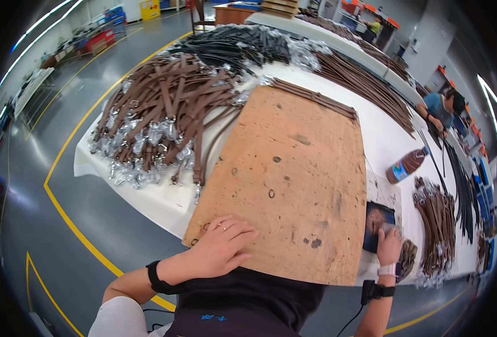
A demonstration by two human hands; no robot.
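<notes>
My left hand (221,247) lies on the near left part of a tan wooden board (293,180). Its fingers are stretched out and hold nothing. Off the board's right side, my right hand (389,247) reaches over a dark, flat tray (371,242) with a brown smear in it. The fingers of this hand are closed around a small greyish piece, whose kind I cannot make out. Along the board's far edge lie several brown leather straps (315,98). A crumpled mottled cloth (408,256) sits beside my right wrist.
A big pile of brown belts (164,106) with plastic-wrapped buckles covers the table's left, black belts (231,46) behind it. At the right stand a brown bottle (408,165) and bundled brown straps (436,222). Another person (440,109) works at the far right.
</notes>
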